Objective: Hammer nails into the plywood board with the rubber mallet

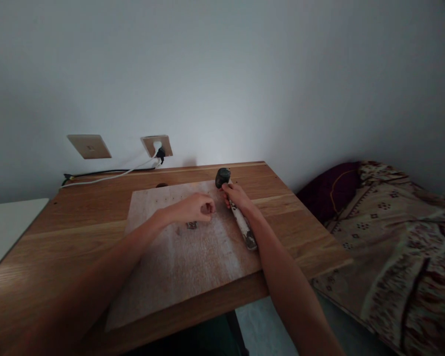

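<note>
My right hand (238, 195) is closed round a hammer (244, 230), high on its worn, white-patched handle and just below the dark, blunt head. The handle slants down toward me over the right side of a pale wooden board (185, 272). My left hand (195, 207) hovers low over or rests on the middle of the board, fingers curled together. Whatever its fingertips hold, if anything, is too small to make out. Partly under that hand lies a small dark patterned item (192, 225). Several tiny nail-like points (165, 200) show along the board's far side.
The board lies on a brown wooden table (300, 232) against a wall. A plugged-in socket (157, 146) feeds white and black cables (111, 175) along the table's back left. A white surface (11, 227) stands left; a bed with patterned covers (385, 247) is to the right.
</note>
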`<state>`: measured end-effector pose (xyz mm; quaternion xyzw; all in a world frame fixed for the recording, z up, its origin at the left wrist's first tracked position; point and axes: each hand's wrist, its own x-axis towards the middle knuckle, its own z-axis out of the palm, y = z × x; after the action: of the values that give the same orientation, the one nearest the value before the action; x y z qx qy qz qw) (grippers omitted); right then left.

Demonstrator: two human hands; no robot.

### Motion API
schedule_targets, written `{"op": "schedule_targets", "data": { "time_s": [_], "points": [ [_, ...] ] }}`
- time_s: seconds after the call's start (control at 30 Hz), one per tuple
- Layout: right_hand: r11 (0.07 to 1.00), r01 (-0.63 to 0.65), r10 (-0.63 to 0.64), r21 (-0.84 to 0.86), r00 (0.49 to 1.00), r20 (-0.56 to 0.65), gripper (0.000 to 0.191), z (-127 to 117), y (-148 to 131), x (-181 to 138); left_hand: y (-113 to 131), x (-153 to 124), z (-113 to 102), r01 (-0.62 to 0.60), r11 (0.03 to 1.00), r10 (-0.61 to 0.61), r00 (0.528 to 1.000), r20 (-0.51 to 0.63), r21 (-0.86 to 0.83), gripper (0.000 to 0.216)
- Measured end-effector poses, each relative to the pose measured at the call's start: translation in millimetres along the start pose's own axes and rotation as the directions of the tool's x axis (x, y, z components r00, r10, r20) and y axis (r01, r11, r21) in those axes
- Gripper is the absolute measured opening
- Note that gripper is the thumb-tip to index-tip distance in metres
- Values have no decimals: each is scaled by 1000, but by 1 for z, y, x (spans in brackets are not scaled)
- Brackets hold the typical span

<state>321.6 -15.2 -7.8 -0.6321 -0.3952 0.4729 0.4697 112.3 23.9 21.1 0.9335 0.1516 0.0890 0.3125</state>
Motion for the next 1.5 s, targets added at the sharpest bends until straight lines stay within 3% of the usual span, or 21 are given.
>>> {"op": "schedule_targets", "data": {
  "time_s": [0.13,0.37,0.5,0.6,0.7,0.83,1.17,1.5],
  "points": [
    [1000,-8,8,19,1000,-9,22,-1,2,3,-10,2,1,78,988,-75,997,26,-137,9],
    [999,-23,24,28,1000,-10,19,0,6,6,-9,-5,11,2,990,0,1000,16,-142,14],
    [998,-44,44,39,999,-12,20,-1,2,4,-17,1,9,52,969,-58,998,-15,-243,10],
    [997,-56,56,56,998,-10,18,-3,-2,2,-32,23,5,49,969,-81,989,-124,-243,10],
    [996,-60,60,69,998,-1,19,-4,-4,0,-50,52,3,135,987,-156,932,-328,-87,15],
    [996,-53,53,74,999,1,19,-5,-5,-1,-67,75,8,189,982,-175,886,-430,-10,17],
    [993,-41,43,115,999,-9,28,-6,1,-1,-69,73,14,94,996,-89,908,-410,-9,22],
    [986,-49,50,163,999,-7,24,-13,5,-2,-63,76,27,146,989,-145,887,-438,-31,29]
  ]
}}
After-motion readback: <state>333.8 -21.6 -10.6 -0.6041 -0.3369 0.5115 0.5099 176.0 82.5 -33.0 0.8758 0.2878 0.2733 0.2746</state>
